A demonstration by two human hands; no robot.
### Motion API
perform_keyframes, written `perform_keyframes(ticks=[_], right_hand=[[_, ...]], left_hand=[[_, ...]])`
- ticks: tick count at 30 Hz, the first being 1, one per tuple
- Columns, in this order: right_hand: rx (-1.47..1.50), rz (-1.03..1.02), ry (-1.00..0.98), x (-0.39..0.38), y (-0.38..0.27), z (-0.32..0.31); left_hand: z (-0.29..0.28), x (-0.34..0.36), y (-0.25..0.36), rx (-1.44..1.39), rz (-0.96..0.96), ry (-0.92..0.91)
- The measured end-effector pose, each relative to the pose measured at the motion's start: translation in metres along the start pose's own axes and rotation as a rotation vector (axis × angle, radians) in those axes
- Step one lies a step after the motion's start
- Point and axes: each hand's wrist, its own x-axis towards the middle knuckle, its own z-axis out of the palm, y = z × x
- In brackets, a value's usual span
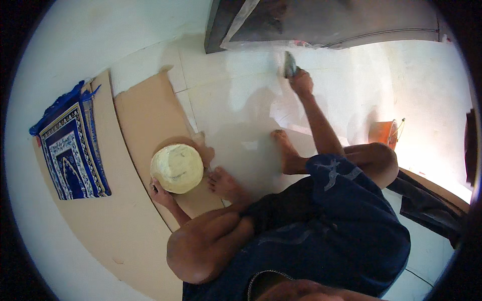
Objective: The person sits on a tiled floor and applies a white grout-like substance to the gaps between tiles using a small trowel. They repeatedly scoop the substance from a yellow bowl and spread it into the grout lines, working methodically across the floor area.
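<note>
My left hand (159,193) is closed at the near left edge of a round, pale-yellow basin (176,169) with a grey smear across its middle. The basin rests on brown cardboard beside my left foot. Stretched far forward, my right hand (302,82) grips a flat grey tool (289,65). Its broad end points away from me, near the foot of a large dark panel (331,22). Whether this tool is a scraper or a brush, I cannot make out.
Cardboard sheets (145,105) cover the tiled floor at left, with a folded blue patterned rug (72,150) on them. An orange bucket (382,134) stands beyond my right knee. Clear plastic edges the dark panel. Dark cloth (427,210) lies at right.
</note>
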Motion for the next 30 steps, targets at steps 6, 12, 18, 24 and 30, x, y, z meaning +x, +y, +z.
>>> perform_keyframes(ticks=[6,12,18,24,30], right_hand=[[-0.267,0.211,-0.185,0.040,0.119,-0.023],[-0.314,0.218,-0.300,0.018,0.096,-0.016],[-0.209,0.134,-0.212,0.005,0.074,-0.005],[-0.272,0.019,-0.283,-0.016,0.032,0.003],[-0.197,-0.095,-0.327,-0.053,-0.037,0.010]], left_hand=[[0.020,-0.006,0.014,0.012,0.003,-0.018],[0.003,0.001,-0.002,0.009,-0.037,-0.047],[-0.008,0.011,-0.028,0.086,-0.014,-0.030],[0.003,0.003,-0.019,0.082,0.013,0.017],[0.005,0.002,-0.003,0.043,-0.073,0.010]])
